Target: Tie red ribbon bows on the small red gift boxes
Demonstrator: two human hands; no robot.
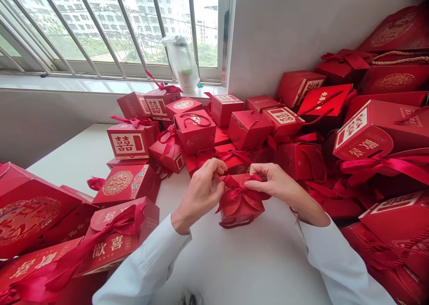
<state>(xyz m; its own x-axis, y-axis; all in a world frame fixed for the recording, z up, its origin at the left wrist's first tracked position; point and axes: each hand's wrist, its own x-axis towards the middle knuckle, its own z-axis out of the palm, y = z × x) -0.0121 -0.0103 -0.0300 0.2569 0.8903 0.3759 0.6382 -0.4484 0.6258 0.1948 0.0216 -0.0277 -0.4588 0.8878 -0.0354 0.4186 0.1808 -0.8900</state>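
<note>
A small red gift box (243,212) stands on the white table in front of me, with a red ribbon bow (238,191) across its top. My left hand (205,188) is at the bow's left side, thumb and fingers curled together on the ribbon. On the other side, my right hand (275,182) pinches the ribbon's right part between thumb and forefinger. Both hands hide parts of the ribbon. The box's curved top flaps show beneath the bow.
Many red gift boxes (253,128) are heaped behind, and more lie at right (365,130) and left (125,182). The white table (254,260) runs below my hands. A plastic-wrapped cup (183,68) stands on the sill by a barred window.
</note>
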